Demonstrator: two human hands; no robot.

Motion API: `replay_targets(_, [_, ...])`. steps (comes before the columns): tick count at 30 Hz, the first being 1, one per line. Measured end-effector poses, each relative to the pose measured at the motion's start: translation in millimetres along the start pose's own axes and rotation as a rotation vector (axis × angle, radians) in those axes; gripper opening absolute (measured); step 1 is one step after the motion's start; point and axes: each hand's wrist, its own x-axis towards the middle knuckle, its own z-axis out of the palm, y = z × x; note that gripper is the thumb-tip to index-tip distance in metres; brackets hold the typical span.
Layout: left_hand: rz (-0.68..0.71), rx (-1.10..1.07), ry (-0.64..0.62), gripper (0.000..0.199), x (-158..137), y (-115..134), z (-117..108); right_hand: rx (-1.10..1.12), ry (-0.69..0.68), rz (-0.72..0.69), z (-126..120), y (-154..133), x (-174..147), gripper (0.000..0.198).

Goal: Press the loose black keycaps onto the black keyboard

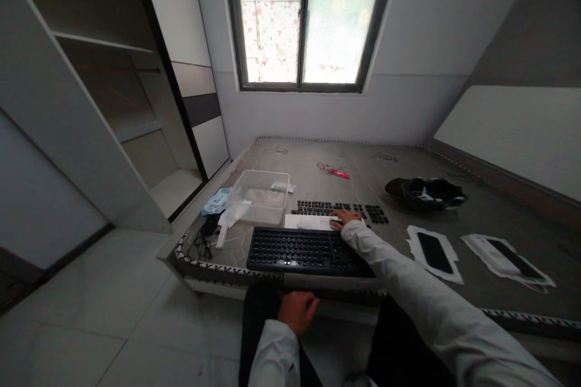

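My right hand (347,217) reaches across to the right end of a white sheet or cloth (313,222), its fingers bent down and drawn together. Whatever they may pinch is too small to make out. Behind that sheet, loose black keycaps (313,208) lie in keyboard-like rows, and my hand partly covers some. A black keyboard (299,249) lies flat in front, near the mattress edge, with my right sleeve over its right end. Low over my thigh, my left hand (298,311) is curled into a loose fist, away from the keyboard; nothing shows in it.
A clear plastic box (267,208) stands left on the mattress (308,160), beside a blue-white packet (216,201) and black cable (202,247). A red item (338,173) lies behind. At right are a dark cap (433,193) and two dark slabs (434,252) (515,261) on white wrapping.
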Motion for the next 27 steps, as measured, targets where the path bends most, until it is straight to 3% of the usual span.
replay_targets(5, [0.035,-0.063,0.060,0.026,0,-1,-1,-0.068,0.000,0.017,-25,26,-10,0.033])
replay_targets(11, [0.101,-0.121,0.179,0.035,-2,0,-10,-0.050,-0.027,0.037,-28,63,-64,0.033])
replay_targets(13, [0.083,-0.151,0.340,0.037,-3,-3,-14,-0.016,-0.081,0.071,-23,69,-87,0.033])
replay_targets(15, [0.006,-0.167,0.581,0.036,-3,-11,-18,0.025,-0.111,0.110,-16,72,-109,0.034])
replay_targets(17, [-0.129,-0.199,0.840,0.036,-3,-21,-23,0.068,-0.099,0.136,-8,71,-129,0.036])
replay_targets(19, [-0.324,-0.292,1.049,0.049,0,-34,-30,0.115,-0.065,0.157,-1,66,-146,0.037])
replay_targets(21, [-0.507,-0.388,1.168,0.069,4,-46,-36,0.154,-0.041,0.168,4,61,-157,0.037])
replay_targets(23, [-0.600,-0.354,1.183,0.075,10,-58,-41,0.188,-0.036,0.192,7,57,-163,0.037])
replay_targets(27, [-0.697,-0.465,0.996,0.072,14,-69,-47,0.287,0.016,0.267,12,57,-163,0.030])
